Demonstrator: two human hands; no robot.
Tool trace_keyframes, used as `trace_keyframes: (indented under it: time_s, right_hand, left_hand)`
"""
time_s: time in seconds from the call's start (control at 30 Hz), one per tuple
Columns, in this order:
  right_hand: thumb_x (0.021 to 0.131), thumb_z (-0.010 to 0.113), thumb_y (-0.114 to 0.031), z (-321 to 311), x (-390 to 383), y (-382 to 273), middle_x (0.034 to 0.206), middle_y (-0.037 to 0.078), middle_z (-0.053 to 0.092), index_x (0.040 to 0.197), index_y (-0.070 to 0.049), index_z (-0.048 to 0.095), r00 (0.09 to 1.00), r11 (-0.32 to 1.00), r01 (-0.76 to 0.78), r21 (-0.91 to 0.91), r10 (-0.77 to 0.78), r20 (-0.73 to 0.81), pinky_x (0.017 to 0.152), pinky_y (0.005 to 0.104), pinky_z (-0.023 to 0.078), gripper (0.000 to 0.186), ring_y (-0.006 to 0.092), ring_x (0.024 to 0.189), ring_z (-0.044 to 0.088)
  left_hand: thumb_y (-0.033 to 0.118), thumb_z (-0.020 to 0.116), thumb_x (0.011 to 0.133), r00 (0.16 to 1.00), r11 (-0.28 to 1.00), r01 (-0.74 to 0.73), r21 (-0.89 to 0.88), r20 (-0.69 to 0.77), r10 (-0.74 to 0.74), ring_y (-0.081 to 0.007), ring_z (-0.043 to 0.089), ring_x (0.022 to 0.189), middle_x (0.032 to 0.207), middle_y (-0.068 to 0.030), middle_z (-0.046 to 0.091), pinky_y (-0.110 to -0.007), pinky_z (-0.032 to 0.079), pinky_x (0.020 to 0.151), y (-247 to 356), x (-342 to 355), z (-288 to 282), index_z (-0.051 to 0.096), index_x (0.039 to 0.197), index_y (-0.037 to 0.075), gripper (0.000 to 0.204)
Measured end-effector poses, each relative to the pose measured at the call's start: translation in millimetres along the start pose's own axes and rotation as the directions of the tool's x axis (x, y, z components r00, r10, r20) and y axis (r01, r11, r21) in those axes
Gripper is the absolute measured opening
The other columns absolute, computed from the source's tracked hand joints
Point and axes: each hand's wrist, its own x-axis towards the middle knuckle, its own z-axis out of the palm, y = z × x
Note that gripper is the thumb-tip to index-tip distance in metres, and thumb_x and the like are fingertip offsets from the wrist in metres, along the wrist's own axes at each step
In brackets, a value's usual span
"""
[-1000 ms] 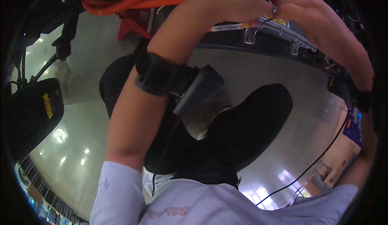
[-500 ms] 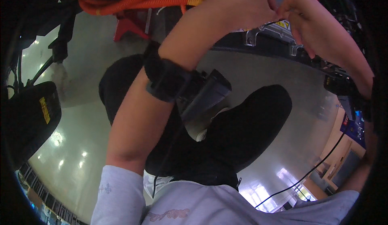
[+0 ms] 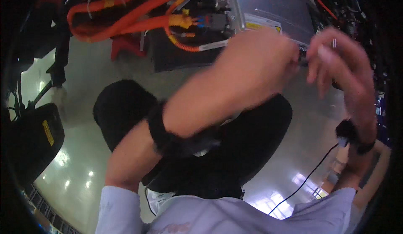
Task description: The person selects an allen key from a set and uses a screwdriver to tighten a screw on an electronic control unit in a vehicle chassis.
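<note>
My left hand (image 3: 268, 55) reaches in from the left in front of the metal housing (image 3: 273, 3). Its fingers are curled closed at the far side; whatever they may hold is hidden. A small dark piece (image 3: 303, 60) shows between the two hands, too blurred to name. Just to the right, my right hand (image 3: 342, 59) is raised, smeared by motion, with its fingers loosely bent and apart. A short gap separates the hands. Beside the housing, thick orange cables (image 3: 126, 26) end in a connector with a yellow-orange sleeve (image 3: 180, 21).
A red stand (image 3: 128, 47) is on the floor behind the cables. At the left edge is a black object with a yellow label (image 3: 48, 133). Dark wiring and parts crowd the right. A thin black cord (image 3: 310, 185) runs from my right wrist. My knees are below the hands.
Both hands have come down and nearer to me, away from the housing's edge, and have moved slightly apart. More of the housing and the orange cables' connector now shows.
</note>
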Motion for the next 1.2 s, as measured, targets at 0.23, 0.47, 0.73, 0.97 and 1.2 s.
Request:
trace_keyframes:
  time_s: [0.23, 0.47, 0.73, 0.97, 1.2]
  right_hand:
    - [0.09, 0.061, -0.016, 48, -43, 83, 0.077, 0.008, 0.065, 0.101, 0.003, 0.061, 0.972, 0.905, 0.158, 0.394, -0.212, 0.098, 0.056, 0.0225, 0.045, 0.022, 0.0111, 0.061, 0.061]
    - [0.092, 0.06, -0.011, 80, -26, 124, 0.073, 0.005, 0.066, 0.099, 0.003, 0.062, 0.998, 0.656, 0.058, 0.752, -0.012, -0.066, 0.055, 0.0213, 0.045, 0.016, 0.0055, 0.059, 0.057]
    - [0.093, 0.058, -0.012, 76, -17, 148, 0.072, 0.003, 0.061, 0.093, 0.003, 0.064, 0.996, 0.654, -0.032, 0.756, 0.081, -0.027, 0.054, 0.0212, 0.043, 0.016, 0.0054, 0.059, 0.054]
    - [0.098, 0.05, -0.018, 62, -18, 140, 0.072, 0.004, 0.06, 0.102, 0.003, 0.063, 0.999, 0.62, 0.031, 0.784, -0.051, 0.001, 0.059, 0.0222, 0.045, 0.025, 0.0084, 0.061, 0.055]
    - [0.101, 0.046, -0.027, -49, -64, 3, 0.077, 0.01, 0.063, 0.107, 0.004, 0.061, 0.926, 0.41, -0.342, 0.846, 0.302, 0.228, 0.061, 0.0246, 0.047, 0.035, 0.0139, 0.065, 0.058]
  left_hand:
    - [0.004, 0.06, 0.087, 0.967, 0.927, 0.221, -0.303, 0.193, -0.167, -0.0364, 0.062, 0.08, 0.088, -0.0137, 0.061, -0.042, 0.05, 0.065, 18, -77, 64, 0.055, 0.106, 0.006, 0.02]
    - [0.006, 0.059, 0.09, 0.837, 0.853, 0.482, -0.198, 0.392, -0.382, -0.0339, 0.066, 0.079, 0.084, -0.0151, 0.066, -0.039, 0.052, 0.067, 8, -65, 83, 0.059, 0.098, 0.003, 0.009]
    - [0.009, 0.06, 0.091, 0.778, 0.814, 0.56, -0.153, 0.434, -0.454, -0.0276, 0.068, 0.073, 0.079, -0.0118, 0.066, -0.036, 0.052, 0.063, -1, -59, 94, 0.06, 0.099, 0.002, 0.011]
    - [0.02, 0.063, 0.09, 0.807, 0.815, 0.562, -0.142, 0.312, -0.502, -0.0349, 0.064, 0.07, 0.074, -0.0154, 0.064, -0.043, 0.048, 0.06, -4, -59, 80, 0.059, 0.091, 0.005, 0.016]
    - [0.016, 0.063, 0.092, 0.749, 0.646, 0.662, -0.38, 0.312, -0.584, -0.0205, 0.063, 0.062, 0.076, -0.0116, 0.066, -0.032, 0.05, 0.06, 148, -14, -30, 0.065, 0.101, 0.001, 0.018]
